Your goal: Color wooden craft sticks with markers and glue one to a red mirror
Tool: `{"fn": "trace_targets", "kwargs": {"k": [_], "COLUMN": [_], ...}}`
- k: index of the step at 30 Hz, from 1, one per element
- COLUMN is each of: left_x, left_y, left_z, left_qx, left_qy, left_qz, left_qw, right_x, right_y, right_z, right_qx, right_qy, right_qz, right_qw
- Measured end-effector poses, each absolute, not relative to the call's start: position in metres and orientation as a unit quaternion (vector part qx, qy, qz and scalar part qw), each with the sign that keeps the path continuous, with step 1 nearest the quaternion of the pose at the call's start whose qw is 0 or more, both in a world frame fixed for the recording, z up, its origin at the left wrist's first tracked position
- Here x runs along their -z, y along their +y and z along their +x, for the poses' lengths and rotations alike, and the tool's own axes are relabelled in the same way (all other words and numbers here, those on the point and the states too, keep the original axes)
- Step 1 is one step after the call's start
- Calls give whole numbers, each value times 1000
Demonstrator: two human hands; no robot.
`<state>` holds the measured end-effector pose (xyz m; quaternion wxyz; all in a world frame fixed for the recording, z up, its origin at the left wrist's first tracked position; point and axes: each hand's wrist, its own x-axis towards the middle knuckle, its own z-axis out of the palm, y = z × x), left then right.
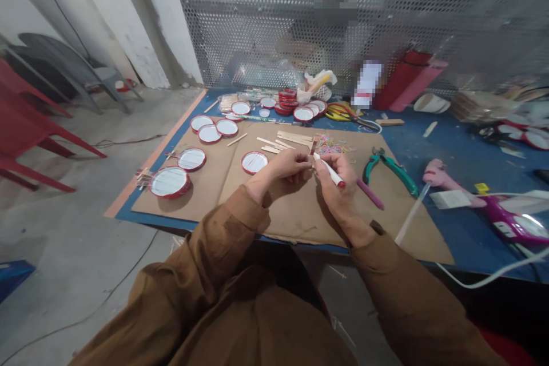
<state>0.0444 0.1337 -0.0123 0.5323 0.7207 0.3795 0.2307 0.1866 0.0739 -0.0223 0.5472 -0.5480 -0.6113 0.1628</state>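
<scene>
Nearest the camera, along the bottom of the frame, a brown jacket, with sleeves reaching up toward the centre. Just right of centre, both hands close together above a sheet of cardboard. In the right hand, a white marker, gripped between thumb and fingers, its red end toward the lower right and its other end toward the upper left, close to the left fingertips. At the left hand, fingers drawn in together near that end; impossible to tell what, if anything, between them.

Just above the hands, a few flat sticks and a scatter of coloured bands. Just left of the left hand, a single red-rimmed lid. Farther left on the cardboard, an overlapping cluster of lids, and below it two more, with sticks jutting from their left edges.

Right of the right hand, a purple rod lying at a slant, then green-handled pliers. At the right edge, on the blue table, a glue gun. In the upper right, a red roll before perforated metal; at the left edge, a red chair.
</scene>
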Motion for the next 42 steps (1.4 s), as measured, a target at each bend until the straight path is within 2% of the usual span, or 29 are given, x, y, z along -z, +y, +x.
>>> {"fn": "trace_targets", "kwargs": {"k": [42], "left_x": [13], "left_y": [134], "left_z": [45], "left_qx": [-229], "left_qy": [392], "left_qz": [716], "left_qw": [530], "right_x": [25], "right_y": [74], "right_z": [187], "right_qx": [-180], "right_qy": [-616], "right_qz": [-551], "right_qw": [534]}}
